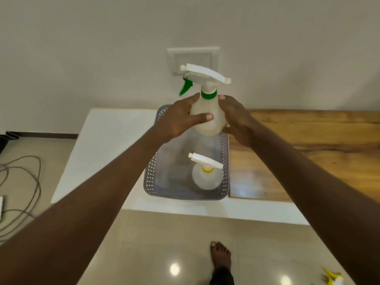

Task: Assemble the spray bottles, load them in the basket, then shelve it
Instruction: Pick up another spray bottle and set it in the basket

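Note:
A translucent spray bottle with a green collar and green trigger (207,118) is held upright above the far end of the grey perforated basket (151,175). My left hand (181,118) grips its left side and my right hand (236,120) cups its right side. Its white spray head is screwed on. A second bottle with a yellow collar (206,177) stands upright inside the basket, at the near right.
The basket rests on a white counter (107,145) against the wall; a wooden surface (308,140) adjoins on the right. A wall switch plate (192,58) is behind the bottle. Cables (20,182) lie on the floor left. A yellow sprayer part (334,278) lies bottom right, and a bare foot (221,256) stands on the tiles.

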